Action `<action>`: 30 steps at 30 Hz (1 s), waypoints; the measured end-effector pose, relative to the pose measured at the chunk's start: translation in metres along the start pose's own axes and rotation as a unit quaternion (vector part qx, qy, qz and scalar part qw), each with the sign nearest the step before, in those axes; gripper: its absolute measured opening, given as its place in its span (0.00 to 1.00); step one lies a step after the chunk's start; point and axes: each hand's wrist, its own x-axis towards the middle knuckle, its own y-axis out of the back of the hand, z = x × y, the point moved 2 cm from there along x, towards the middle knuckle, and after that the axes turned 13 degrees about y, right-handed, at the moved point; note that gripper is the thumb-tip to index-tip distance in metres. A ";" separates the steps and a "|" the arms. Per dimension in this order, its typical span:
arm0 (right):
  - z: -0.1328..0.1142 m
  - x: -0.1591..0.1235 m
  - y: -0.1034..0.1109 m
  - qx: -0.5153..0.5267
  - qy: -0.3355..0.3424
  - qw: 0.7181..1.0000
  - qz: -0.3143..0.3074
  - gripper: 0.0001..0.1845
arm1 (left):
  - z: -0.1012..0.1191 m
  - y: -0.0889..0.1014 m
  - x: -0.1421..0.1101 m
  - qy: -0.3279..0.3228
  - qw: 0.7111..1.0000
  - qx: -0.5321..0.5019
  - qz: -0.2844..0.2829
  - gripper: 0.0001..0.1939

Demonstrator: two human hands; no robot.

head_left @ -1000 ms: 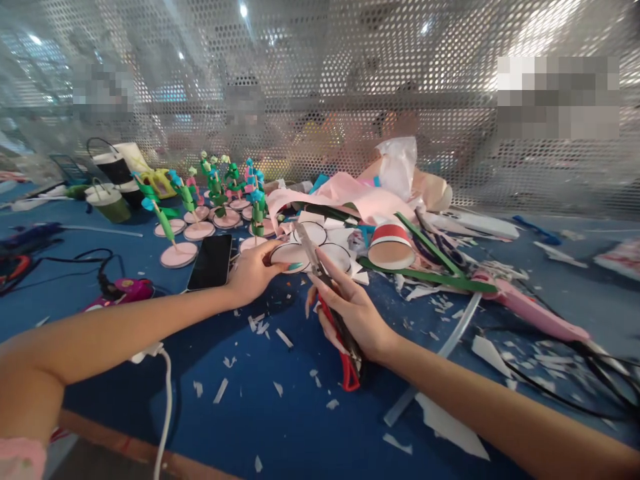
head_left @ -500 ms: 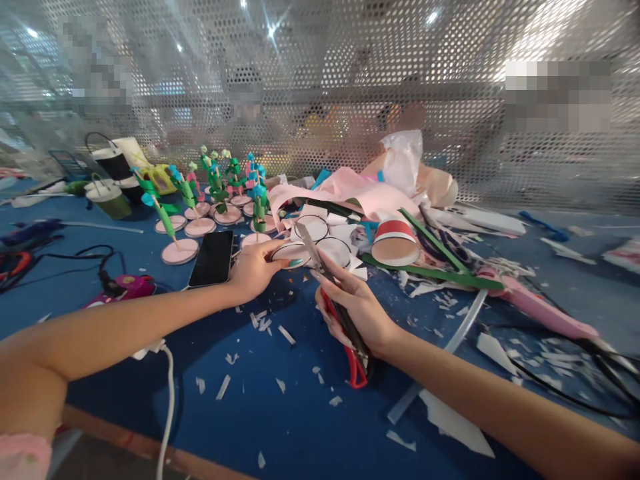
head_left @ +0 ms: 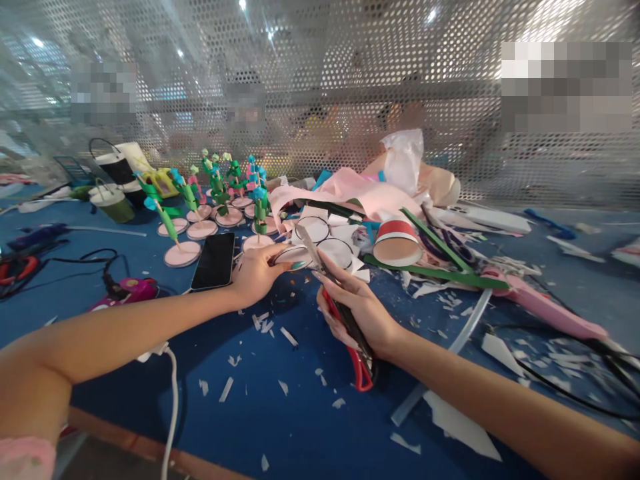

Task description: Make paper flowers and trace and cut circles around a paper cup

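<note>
My right hand (head_left: pixel 357 307) is closed round a pair of scissors (head_left: pixel 345 317) with red and black handles; the blades point up and left toward a pink paper disc (head_left: pixel 291 255). My left hand (head_left: pixel 257 270) reaches across the blue table (head_left: pixel 300 413) and grips that pink disc at its near edge with its fingers pinched. More white-and-pink discs (head_left: pixel 334 251) lie just behind it. A black phone (head_left: pixel 214 251) lies flat beside my left wrist.
Small paper flower figures on pink bases (head_left: pixel 200 200) stand at the back left. A red-banded paper cup (head_left: pixel 397 241) lies on its side by a heap of pink paper (head_left: pixel 360 190) and green strips (head_left: pixel 430 270). Paper scraps litter the table. Glue guns and cables lie left; a perforated metal screen stands behind.
Hardly anything moved. My right hand with the scissors has slid slightly down and right; my left hand stays on the pink disc.
</note>
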 end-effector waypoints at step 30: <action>-0.003 0.000 -0.003 -0.009 0.052 0.999 -0.002 0.45 | 0.014 -0.003 -0.004 0.024 1.000 -0.006 0.016 0.11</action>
